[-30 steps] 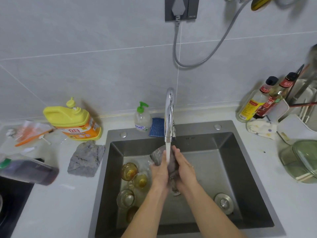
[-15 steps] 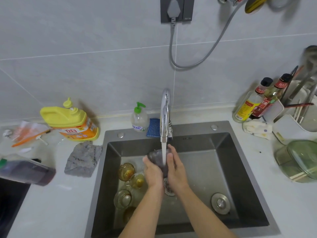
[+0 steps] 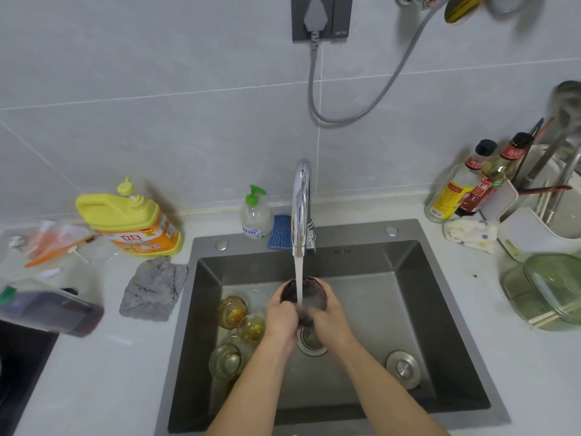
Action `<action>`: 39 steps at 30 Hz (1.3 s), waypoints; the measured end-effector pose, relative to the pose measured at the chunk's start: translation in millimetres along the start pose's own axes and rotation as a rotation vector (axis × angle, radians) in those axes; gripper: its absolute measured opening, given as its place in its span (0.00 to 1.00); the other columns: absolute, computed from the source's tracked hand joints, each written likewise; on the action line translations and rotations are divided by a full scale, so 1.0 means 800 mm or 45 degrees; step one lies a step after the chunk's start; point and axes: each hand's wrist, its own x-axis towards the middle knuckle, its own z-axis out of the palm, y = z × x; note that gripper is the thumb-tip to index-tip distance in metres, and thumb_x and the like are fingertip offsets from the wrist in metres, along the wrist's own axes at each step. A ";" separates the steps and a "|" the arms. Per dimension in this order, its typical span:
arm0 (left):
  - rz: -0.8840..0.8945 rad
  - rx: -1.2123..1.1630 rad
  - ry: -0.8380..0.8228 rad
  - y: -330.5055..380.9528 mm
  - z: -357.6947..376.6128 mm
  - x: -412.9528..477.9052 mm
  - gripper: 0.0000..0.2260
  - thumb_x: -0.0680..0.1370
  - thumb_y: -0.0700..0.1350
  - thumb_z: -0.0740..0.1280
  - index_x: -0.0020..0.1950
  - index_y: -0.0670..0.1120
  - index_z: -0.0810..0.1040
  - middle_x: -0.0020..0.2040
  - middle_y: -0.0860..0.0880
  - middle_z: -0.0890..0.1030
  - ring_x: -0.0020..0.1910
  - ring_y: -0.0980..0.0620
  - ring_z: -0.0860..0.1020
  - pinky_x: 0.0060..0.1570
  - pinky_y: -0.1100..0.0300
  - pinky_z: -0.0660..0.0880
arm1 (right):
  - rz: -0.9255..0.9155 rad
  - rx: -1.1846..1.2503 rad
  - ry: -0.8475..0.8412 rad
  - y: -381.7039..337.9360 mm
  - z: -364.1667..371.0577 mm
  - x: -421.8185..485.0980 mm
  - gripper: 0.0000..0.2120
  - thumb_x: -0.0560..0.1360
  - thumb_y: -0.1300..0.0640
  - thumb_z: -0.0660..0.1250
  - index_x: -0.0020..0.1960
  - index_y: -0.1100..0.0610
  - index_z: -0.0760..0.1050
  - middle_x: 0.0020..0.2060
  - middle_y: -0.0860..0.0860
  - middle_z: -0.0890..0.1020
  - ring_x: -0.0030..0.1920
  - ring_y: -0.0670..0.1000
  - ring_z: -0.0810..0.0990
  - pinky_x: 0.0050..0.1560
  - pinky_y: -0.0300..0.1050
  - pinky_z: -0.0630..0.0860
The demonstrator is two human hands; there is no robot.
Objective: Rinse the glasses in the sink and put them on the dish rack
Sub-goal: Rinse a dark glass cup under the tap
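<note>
1. Left hand (image 3: 281, 319) and right hand (image 3: 330, 316) are both curled round one dark glass (image 3: 316, 297), one on each side and knuckles close together. Fingertips are hidden behind the glass.
2. The glass is held over the sink (image 3: 408, 247) basin, directly under the faucet (image 3: 300, 209). The water stream (image 3: 298, 272) lands at its top. Glare and the dark tint hide whether water is filling it.
3. Drain strainer (image 3: 311, 343) is just below the hands and half covered by them.
4. Three amber glasses (image 3: 232, 311) sit on the basin floor just left of the left hand, clustered together. Upright or tipped is hard to tell.
5. Drain plug (image 3: 403, 368) lies loose on the basin floor, right of the right forearm.
6. Beyond the hands, behind the faucet: hand soap pump bottle (image 3: 254, 215) and a blue sponge (image 3: 279, 228).
7. Far left: grey rag (image 3: 154, 287) and a yellow detergent jug (image 3: 129, 221).
8. Far right: white dish rack (image 3: 528, 228), blurred and cut off by the frame edge. Its contents are unreadable.
</note>
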 end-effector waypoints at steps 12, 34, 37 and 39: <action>0.360 0.373 0.028 0.002 -0.016 -0.016 0.24 0.77 0.40 0.68 0.71 0.55 0.71 0.66 0.51 0.69 0.58 0.58 0.72 0.60 0.54 0.73 | 0.443 -0.050 0.066 -0.025 0.016 0.001 0.05 0.76 0.66 0.72 0.44 0.68 0.80 0.29 0.56 0.83 0.28 0.51 0.82 0.26 0.40 0.75; 0.190 0.304 0.122 -0.006 -0.023 -0.003 0.32 0.75 0.47 0.75 0.75 0.54 0.66 0.67 0.49 0.76 0.64 0.47 0.77 0.66 0.47 0.77 | 0.102 -0.621 -0.293 -0.034 -0.002 0.024 0.07 0.81 0.60 0.59 0.49 0.57 0.76 0.35 0.55 0.81 0.31 0.52 0.78 0.32 0.44 0.73; 0.310 0.293 0.142 -0.002 -0.020 -0.001 0.30 0.75 0.46 0.74 0.73 0.62 0.67 0.67 0.47 0.75 0.61 0.50 0.78 0.61 0.52 0.80 | 0.462 -0.139 -0.391 -0.027 0.005 0.009 0.12 0.82 0.65 0.60 0.41 0.61 0.74 0.24 0.52 0.73 0.21 0.47 0.66 0.24 0.39 0.62; 0.300 0.376 0.176 0.003 -0.016 0.002 0.25 0.78 0.47 0.72 0.71 0.64 0.68 0.66 0.46 0.75 0.59 0.48 0.79 0.60 0.48 0.81 | 0.355 -0.492 -0.351 -0.033 0.003 0.019 0.10 0.81 0.62 0.63 0.42 0.61 0.75 0.27 0.54 0.77 0.25 0.51 0.73 0.29 0.45 0.71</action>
